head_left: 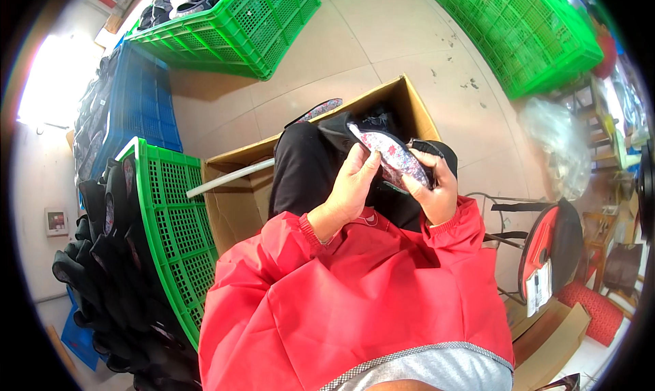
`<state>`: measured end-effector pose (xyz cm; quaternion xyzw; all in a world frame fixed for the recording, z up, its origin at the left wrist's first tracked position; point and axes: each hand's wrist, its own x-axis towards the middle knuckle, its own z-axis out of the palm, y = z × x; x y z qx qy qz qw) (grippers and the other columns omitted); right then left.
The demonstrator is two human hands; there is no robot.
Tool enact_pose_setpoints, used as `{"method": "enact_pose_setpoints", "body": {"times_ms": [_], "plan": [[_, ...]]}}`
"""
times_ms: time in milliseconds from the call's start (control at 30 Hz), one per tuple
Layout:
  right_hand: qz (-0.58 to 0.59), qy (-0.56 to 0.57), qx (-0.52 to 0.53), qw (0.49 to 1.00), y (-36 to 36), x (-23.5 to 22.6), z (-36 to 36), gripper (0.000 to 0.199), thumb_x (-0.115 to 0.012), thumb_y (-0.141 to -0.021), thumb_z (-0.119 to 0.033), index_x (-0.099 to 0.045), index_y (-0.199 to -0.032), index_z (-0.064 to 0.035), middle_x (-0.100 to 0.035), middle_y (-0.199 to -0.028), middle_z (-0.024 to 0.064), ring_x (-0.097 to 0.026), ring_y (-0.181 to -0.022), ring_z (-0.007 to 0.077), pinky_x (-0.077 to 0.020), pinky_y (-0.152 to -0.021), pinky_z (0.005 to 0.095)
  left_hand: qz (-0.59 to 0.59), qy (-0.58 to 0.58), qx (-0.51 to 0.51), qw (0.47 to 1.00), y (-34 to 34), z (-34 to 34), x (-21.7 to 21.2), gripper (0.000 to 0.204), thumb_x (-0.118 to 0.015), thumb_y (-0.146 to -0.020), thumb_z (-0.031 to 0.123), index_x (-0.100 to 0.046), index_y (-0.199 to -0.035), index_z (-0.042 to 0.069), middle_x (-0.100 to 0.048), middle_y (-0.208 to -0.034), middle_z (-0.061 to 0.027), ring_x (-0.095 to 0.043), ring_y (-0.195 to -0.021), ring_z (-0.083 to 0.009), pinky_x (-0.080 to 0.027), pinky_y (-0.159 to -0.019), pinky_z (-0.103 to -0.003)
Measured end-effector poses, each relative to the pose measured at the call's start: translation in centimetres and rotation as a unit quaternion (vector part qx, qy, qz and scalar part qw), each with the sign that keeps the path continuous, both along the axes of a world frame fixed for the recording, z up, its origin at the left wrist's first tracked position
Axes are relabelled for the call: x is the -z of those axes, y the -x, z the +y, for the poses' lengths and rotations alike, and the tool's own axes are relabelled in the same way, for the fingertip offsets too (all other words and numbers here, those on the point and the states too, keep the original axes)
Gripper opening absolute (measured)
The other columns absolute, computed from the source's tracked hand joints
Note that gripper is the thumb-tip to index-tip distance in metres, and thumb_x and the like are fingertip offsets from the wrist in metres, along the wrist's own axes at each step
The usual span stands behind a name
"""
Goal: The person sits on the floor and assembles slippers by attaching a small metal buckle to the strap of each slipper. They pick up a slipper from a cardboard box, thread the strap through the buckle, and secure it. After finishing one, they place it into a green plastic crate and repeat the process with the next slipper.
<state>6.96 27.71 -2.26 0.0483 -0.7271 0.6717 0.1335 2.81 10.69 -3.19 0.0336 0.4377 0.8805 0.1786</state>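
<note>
A black shoe upper (394,154) with a white, red and blue floral lining is held over my lap, its lining turned up toward me. My left hand (351,186) pinches its near left edge between thumb and fingers. Gripping the right end is my right hand (437,188), its thumb pressed on the lining and the fingers partly hidden behind. Just beyond, an open cardboard box (424,111) contains dark pieces that I see only in part. Another floral-lined piece (322,109) rests by the box's far edge, left of the held one.
A pale tube (230,177) juts out left across the box. Left stands a green crate (179,217) beside hanging black shoe pieces (109,254), with a blue crate (147,98) behind. More green crates (266,33) are ahead. Right are a clear plastic bag (559,145) and a round stool (549,254).
</note>
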Motion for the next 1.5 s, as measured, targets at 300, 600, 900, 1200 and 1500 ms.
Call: {"method": "enact_pose_setpoints", "body": {"times_ms": [300,600,900,1200,1500], "plan": [[0.015,-0.084,-0.045,0.995,-1.1,-0.9,-3.2,0.041,-0.077,-0.078,-0.002,-0.067,-0.117,-0.0008,-0.07,-0.104,0.0147,-0.07,-0.092,0.0231,-0.0534,-0.081,0.0302,-0.17,0.02,-0.029,0.985,-3.0,-3.6,-0.4,0.024,-0.051,-0.105,0.022,-0.051,-0.124,0.007,-0.059,-0.116,-0.004,-0.058,-0.109,-0.0161,-0.047,-0.097,-0.034],[-0.044,-0.094,-0.174,0.979,-1.6,0.5,-9.1,0.032,-0.075,-0.085,-0.02,-0.067,-0.112,-0.0052,-0.07,-0.095,0.0184,-0.07,-0.084,0.0351,-0.0547,-0.072,0.0388,-0.196,0.171,-0.095,0.961,-4.6,-10.3,-3.0,0.023,-0.072,-0.091,0.008,-0.052,-0.101,0.005,-0.061,-0.096,-0.0043,-0.06,-0.087,-0.0119,-0.052,-0.077,-0.028],[-0.076,-0.17,-0.177,0.966,1.5,0.5,-12.6,0.028,-0.071,-0.087,-0.03,-0.064,-0.088,-0.0027,-0.065,-0.08,0.0224,-0.063,-0.077,0.0433,-0.0499,-0.066,0.0473,0.121,0.615,-0.2,0.753,-3.6,-12.2,-1.0,0.018,-0.072,-0.086,0.013,-0.057,-0.086,0.003,-0.057,-0.079,-0.0107,-0.056,-0.069,-0.0248,-0.046,-0.064,-0.037],[-0.185,-0.036,-0.185,0.965,5.2,1.9,-14.1,0.022,-0.074,-0.083,-0.016,-0.069,-0.093,0.0031,-0.069,-0.076,0.0142,-0.066,-0.069,0.018,-0.0509,-0.066,0.0312,0.082,0.516,-0.204,0.828,-3.6,-12.2,-2.0,0.022,-0.066,-0.087,0.001,-0.06,-0.109,0.0,-0.065,-0.09,-0.0103,-0.064,-0.077,-0.0208,-0.053,-0.071,-0.031],[-0.348,0.247,-0.269,0.863,8.8,3.1,-13.5,0.011,-0.069,-0.09,-0.009,-0.069,-0.091,0.0017,-0.071,-0.084,0.0093,-0.068,-0.069,0.0175,-0.0539,-0.062,0.0308,-0.025,0.286,-0.163,0.944,-4.8,-13.0,1.3,0.024,-0.069,-0.093,0.009,-0.056,-0.109,-0.004,-0.064,-0.092,-0.0043,-0.061,-0.082,-0.0093,-0.051,-0.075,-0.024]]}}
